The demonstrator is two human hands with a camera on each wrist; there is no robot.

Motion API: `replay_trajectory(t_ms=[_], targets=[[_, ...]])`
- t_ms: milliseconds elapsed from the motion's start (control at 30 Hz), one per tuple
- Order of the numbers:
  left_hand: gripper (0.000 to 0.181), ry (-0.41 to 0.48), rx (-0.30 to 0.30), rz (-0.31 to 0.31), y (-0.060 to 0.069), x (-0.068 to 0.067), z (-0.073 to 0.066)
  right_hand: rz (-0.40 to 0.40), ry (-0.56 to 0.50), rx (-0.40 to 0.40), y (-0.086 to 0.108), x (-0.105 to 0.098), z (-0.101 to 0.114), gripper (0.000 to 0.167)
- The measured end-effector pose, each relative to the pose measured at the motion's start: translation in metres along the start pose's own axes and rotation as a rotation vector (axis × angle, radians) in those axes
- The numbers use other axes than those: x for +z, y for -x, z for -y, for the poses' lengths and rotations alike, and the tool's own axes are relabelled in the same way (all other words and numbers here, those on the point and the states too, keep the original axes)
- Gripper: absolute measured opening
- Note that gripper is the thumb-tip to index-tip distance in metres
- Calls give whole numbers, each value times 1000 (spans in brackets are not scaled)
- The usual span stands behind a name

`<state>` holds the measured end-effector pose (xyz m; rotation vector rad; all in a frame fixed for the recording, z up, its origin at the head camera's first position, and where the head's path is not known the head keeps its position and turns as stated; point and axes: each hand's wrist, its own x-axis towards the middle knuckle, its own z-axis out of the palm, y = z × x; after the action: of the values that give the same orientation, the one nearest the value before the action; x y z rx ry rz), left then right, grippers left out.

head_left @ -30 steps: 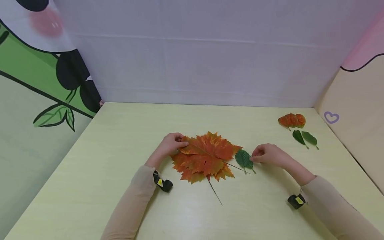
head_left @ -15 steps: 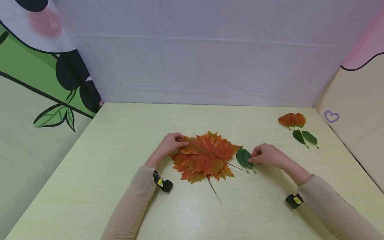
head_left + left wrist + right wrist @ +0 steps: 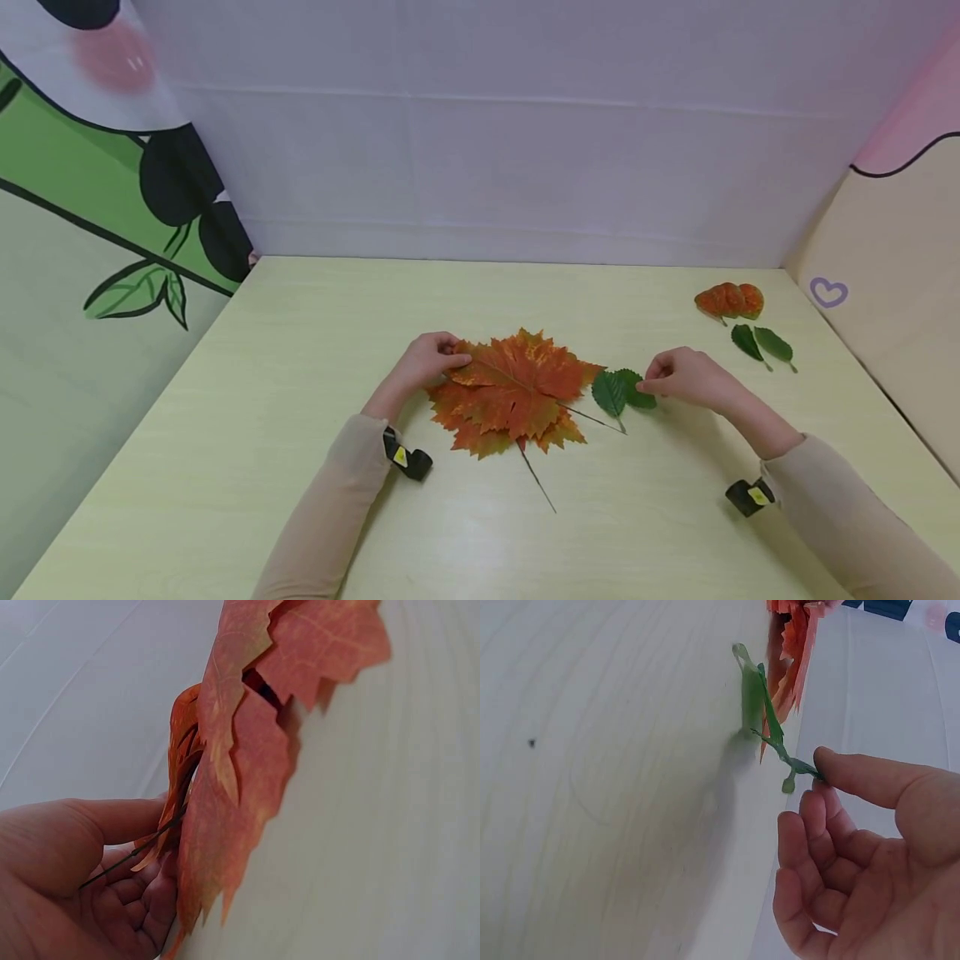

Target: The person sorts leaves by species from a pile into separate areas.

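Note:
Several orange maple-like leaves (image 3: 517,387) lie overlapped on the table, two thin stems pointing right and down. My left hand (image 3: 423,362) pinches their upper left edge; in the left wrist view the thumb and fingers of the left hand (image 3: 97,877) hold a leaf edge and a dark stem. Just right of the orange leaves lies a green leaf (image 3: 609,393). A second green leaf (image 3: 634,388) overlaps it, pinched between thumb and fingertips of my right hand (image 3: 690,379). The right wrist view shows the right hand (image 3: 862,847) gripping that leaf (image 3: 802,766) by its edge.
Small orange-red leaves (image 3: 729,300) lie overlapped at the table's back right, with two green leaves (image 3: 772,343) just in front of them. A pale lilac cloth (image 3: 480,167) stands behind the table (image 3: 337,300), with printed panels at both sides.
My right hand first moved slightly left, then right and a little up, with the pinched green leaf. The two green leaves now overlap less and spread apart. My left hand has stayed in place.

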<state>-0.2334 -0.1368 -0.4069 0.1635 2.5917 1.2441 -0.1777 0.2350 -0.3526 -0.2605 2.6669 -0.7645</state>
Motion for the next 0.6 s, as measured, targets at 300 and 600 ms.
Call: replay_trajectory(t_ms=[300,600], targets=[[26,-13,3,-1,0,0,0,-27,27,-5,2,-9,-12,22],[25,-16,4,2,-1,0,1,-77,34,1,2,-21,-36,26]])
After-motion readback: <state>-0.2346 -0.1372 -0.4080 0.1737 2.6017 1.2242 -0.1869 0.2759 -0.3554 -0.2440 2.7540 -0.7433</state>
